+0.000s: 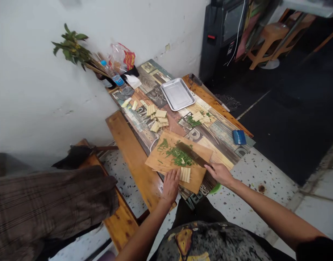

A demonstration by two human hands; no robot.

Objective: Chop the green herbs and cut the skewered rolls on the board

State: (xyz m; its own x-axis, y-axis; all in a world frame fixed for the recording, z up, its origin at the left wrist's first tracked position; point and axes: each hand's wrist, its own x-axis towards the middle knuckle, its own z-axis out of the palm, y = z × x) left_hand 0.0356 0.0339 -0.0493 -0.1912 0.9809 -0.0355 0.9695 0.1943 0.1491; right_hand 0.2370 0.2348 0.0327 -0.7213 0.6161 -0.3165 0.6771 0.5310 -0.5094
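Observation:
My right hand is closed round the handle of a cleaver, whose dark blade lies over chopped green herbs on a wooden cutting board. My left hand rests at the board's near edge, fingers stretched out and lying flat. Its fingertips touch or nearly touch a pale yellow, ridged skewered piece; thin sticks run out under the fingers to the left. More such skewered pieces are heaped beyond the board. Another group lies with green leaves farther right.
A metal tray sits at the table's far part. Near the wall stand a water bottle, a plastic bag and a leafy plant. A blue packet lies at the right edge. Wooden benches flank the table.

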